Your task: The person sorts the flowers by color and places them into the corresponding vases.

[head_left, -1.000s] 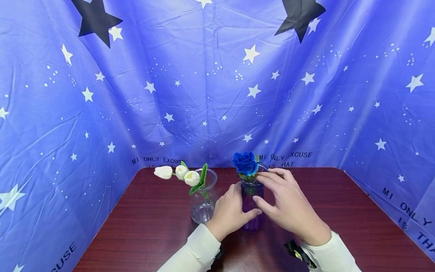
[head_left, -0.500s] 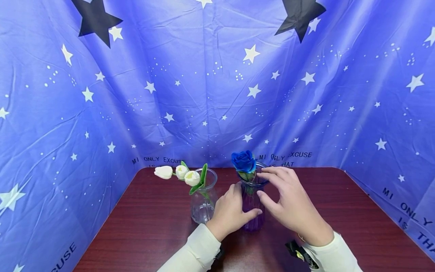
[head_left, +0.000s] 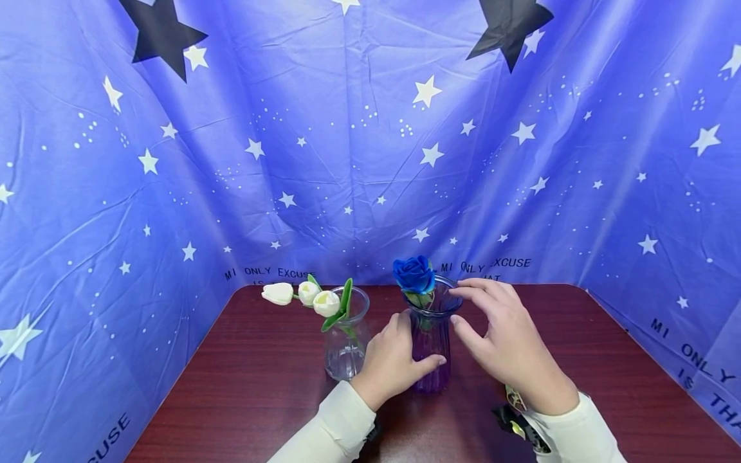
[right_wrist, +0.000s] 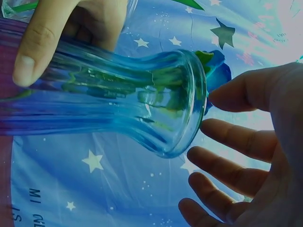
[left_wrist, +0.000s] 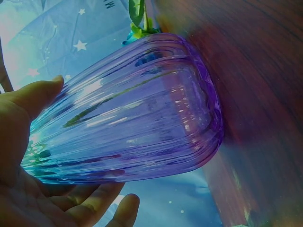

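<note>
A tall ribbed glass vase point(head_left: 431, 347), purple below and bluish at the rim, stands upright on the table. A blue rose point(head_left: 414, 275) leans toward the left side of its mouth, its stem visible through the glass. My left hand point(head_left: 389, 361) grips the vase's body, thumb point(right_wrist: 29, 66) across the near side and fingers around the other side. My right hand point(head_left: 512, 341) is at the right of the rim, fingers spread and holding nothing; in the right wrist view its fingertips point(right_wrist: 208, 125) are close to the rim, contact unclear.
Left of my left hand stands a clear glass vase point(head_left: 344, 350) with white tulips point(head_left: 309, 294) leaning left over its rim. The dark red table point(head_left: 255, 392) is backed by a blue star-printed cloth point(head_left: 347, 161).
My right hand has drawn back rightward from the rose to beside the rim. The rose has shifted slightly left and up. My left hand stays on the vase.
</note>
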Available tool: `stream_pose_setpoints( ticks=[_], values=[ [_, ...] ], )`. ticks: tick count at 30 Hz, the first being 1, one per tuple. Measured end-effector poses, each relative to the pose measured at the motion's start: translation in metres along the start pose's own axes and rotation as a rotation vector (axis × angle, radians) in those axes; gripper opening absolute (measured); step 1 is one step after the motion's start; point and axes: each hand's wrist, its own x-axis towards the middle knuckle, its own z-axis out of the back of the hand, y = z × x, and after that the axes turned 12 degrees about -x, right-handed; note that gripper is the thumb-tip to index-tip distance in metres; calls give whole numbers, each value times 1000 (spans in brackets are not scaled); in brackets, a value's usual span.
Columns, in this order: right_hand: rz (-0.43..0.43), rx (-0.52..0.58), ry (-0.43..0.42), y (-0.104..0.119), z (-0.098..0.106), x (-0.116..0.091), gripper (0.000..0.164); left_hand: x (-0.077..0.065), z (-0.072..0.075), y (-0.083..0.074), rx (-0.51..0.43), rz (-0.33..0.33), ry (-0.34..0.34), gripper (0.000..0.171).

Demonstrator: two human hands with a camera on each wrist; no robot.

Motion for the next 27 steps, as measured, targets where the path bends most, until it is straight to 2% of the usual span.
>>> stream_pose_setpoints(
  ticks=[8,12,19,27],
  values=[
    [-72,-39,21,-11,8,1,31,1,0,-1,-12,19,16,92],
    [-97,-75,59,-19,11,0,29,0,0,-1,-18,33,20,93],
    [-163,-122,164,-34,16,-1,29,-1,0,0,-19,35,20,93],
    [-253,-164,332,-48,15,-2,32,-1,-2,0,-23,44,21,93]
  ],
)
